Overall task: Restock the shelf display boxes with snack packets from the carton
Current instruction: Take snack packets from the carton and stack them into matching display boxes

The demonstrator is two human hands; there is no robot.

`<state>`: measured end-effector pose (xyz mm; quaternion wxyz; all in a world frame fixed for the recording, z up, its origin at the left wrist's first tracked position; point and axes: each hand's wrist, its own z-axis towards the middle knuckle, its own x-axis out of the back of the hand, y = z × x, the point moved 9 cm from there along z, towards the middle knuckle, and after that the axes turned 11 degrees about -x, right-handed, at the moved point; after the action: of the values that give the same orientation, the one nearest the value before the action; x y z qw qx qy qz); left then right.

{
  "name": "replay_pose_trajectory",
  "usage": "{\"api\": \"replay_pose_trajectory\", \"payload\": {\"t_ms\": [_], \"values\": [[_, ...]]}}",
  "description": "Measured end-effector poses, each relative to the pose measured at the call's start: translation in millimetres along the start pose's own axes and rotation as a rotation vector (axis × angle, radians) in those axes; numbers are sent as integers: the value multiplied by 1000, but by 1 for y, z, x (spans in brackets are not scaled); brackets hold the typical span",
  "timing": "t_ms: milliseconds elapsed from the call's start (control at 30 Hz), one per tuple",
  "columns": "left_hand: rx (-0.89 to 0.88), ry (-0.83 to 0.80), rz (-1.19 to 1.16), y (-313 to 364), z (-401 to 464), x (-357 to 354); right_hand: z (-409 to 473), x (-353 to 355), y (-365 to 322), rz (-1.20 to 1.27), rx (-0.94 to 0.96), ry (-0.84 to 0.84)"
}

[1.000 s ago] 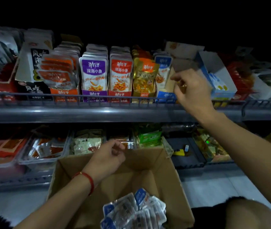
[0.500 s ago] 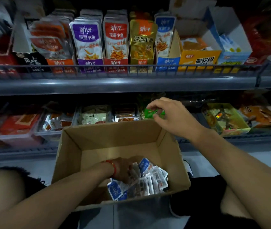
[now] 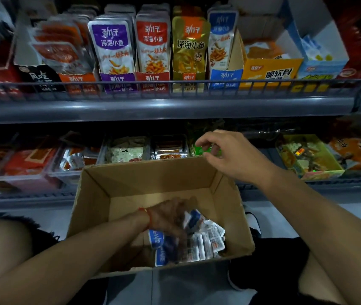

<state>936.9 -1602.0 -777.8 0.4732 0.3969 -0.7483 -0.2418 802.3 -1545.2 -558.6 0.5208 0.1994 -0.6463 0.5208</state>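
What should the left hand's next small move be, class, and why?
Probably close round a few blue-and-white packets and lift them out. The left hand is blurred among them inside the carton, and the blue display box on the upper shelf matches them.

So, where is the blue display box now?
The blue display box stands on the upper shelf, between the gold display box and the yellow box.

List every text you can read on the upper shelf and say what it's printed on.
"劲仔 深海小鱼": purple packet
"劲仔 深海小鱼": red packet
"深海小鱼": gold packet
"劲仔": blue display box
"QBY 脆软骨": yellow display box
"风吃": black box
Carton packets: blurred, unreadable.
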Motion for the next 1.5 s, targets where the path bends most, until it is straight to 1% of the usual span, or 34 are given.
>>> {"api": "replay_pose_trajectory", "payload": {"t_ms": [67,100,167,233,267,300,367,400,433,500,600,667,733,800,867,967,1100,1200,1300,1400,1500], "values": [[-46,97,-355,23,-11,25,0,-6,4,-8,-18,-78],[-90,173,-505,35,-16,39,0,-12,9,-7,-55,-143],[-199,348,-730,55,-28,68,-3,-26,22,-22,-169,-297],[-310,480,-909,75,-41,92,-8,-39,35,-36,-285,-426],[-367,524,-976,85,-49,102,-12,-46,39,12,-347,-492],[-411,557,-1027,94,-56,111,-16,-51,41,110,-409,-554],[-464,597,-1115,101,-66,122,-21,-56,35,399,-489,-610],[-474,621,-1129,102,-70,125,-20,-53,31,531,-495,-580],[-469,650,-1117,101,-72,127,-16,-46,28,630,-491,-512],[-451,703,-1095,99,-75,133,-8,-29,28,733,-477,-351],[-390,777,-1050,96,-79,139,0,-4,32,716,-444,-152],[-311,826,-935,93,-83,141,0,9,33,718,-438,-60],[-281,852,-877,91,-85,141,-1,14,32,769,-443,-19],[-272,883,-898,89,-88,142,-2,13,31,798,-458,-20],[-270,899,-940,89,-91,143,-2,13,28,779,-448,-18],[-272,887,-944,95,-93,145,-5,23,24,739,-423,48],[-267,950,-823,98,-102,159,-8,68,27,624,-345,252],[-263,1000,-756,95,-113,171,-4,131,22,430,-249,468],[-232,1055,-765,89,-120,182,7,193,5,223,-176,664],[-209,1074,-785,87,-122,188,32,230,-8,-16,-131,770],[-204,1069,-773,87,-124,191,64,247,-15,-162,-95,789]]}}
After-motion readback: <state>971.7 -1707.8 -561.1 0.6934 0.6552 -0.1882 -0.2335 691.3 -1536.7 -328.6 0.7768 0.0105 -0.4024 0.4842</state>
